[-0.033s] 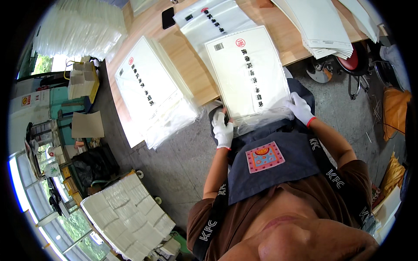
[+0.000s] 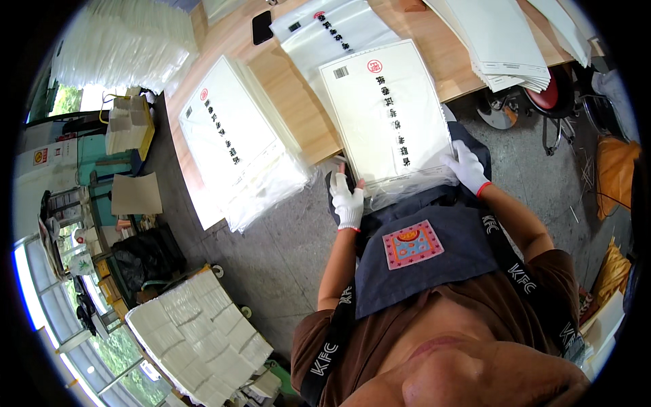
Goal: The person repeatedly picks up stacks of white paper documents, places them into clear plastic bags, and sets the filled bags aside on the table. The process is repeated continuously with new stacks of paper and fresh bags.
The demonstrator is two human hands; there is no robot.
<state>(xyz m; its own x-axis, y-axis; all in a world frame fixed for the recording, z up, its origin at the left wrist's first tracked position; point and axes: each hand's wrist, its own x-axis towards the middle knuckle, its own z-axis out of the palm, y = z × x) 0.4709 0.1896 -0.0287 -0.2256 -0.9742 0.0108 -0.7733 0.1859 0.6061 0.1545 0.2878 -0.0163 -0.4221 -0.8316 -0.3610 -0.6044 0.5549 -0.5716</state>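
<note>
A white printed paper envelope (image 2: 380, 115) in a clear plastic bag lies in front of me, its near end overhanging the table edge above my lap. It bears a red round emblem, a barcode and a column of black characters. My left hand (image 2: 347, 203), in a white glove with bare fingertips, is at its near left corner; the fingers are apart and the thumb touches the edge. My right hand (image 2: 468, 169), gloved too, grips the near right edge, thumb on top. Under the far end lies another bagged envelope (image 2: 339, 27).
A stack of bagged envelopes (image 2: 234, 136) stands on the table (image 2: 274, 74) to the left, near a black phone (image 2: 262, 28). White sheets (image 2: 498, 41) fan out at the right. Clear bags (image 2: 125, 47) pile up far left. A loaded pallet (image 2: 196, 332) stands on the floor.
My left fingers have spread slightly, moving a little left and up at the corner. My right hand has shifted slightly along the edge. The envelope has hardly moved.
</note>
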